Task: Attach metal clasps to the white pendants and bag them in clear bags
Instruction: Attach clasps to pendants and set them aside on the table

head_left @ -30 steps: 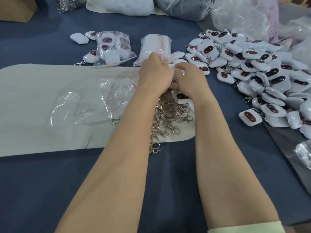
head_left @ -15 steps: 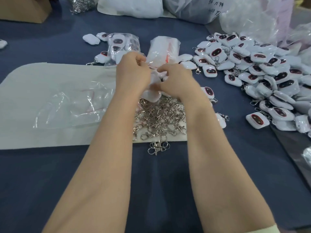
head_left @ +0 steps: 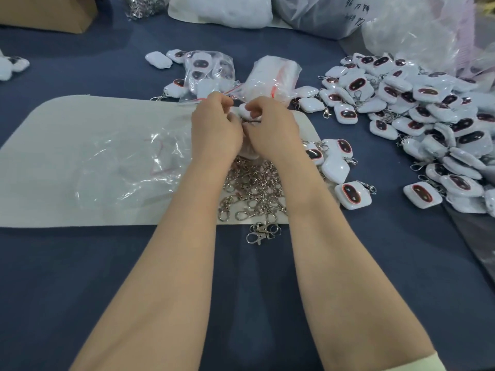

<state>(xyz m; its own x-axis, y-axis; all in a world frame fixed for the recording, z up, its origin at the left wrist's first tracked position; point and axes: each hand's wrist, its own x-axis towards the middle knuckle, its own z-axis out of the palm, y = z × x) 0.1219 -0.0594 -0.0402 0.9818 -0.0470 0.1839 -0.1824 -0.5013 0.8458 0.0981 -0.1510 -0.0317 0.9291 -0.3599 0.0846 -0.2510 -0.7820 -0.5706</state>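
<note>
Blue table (head_left: 80,277) | clasp pile (head_left: 254,188) half-hidden by wrists | left hand (head_left: 217,129), right hand (head_left: 270,129) pinching pendant (head_left: 245,110), seemingly

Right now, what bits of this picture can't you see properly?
Head view.
Small white pendant: mostly hidden by the left hand and right hand pinching it; clasp unclear.
Pile of silver metal clasps: partly under forearms.
Brown cardboard box: cut by top edge.
Writing on grey sack: blurred.

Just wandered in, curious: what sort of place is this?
Probably a small hand-assembly and packing workshop: a heap of identical white plastic pendants, a pile of loose silver metal clasps, and clear plastic bags spread on a dark blue table.
</note>
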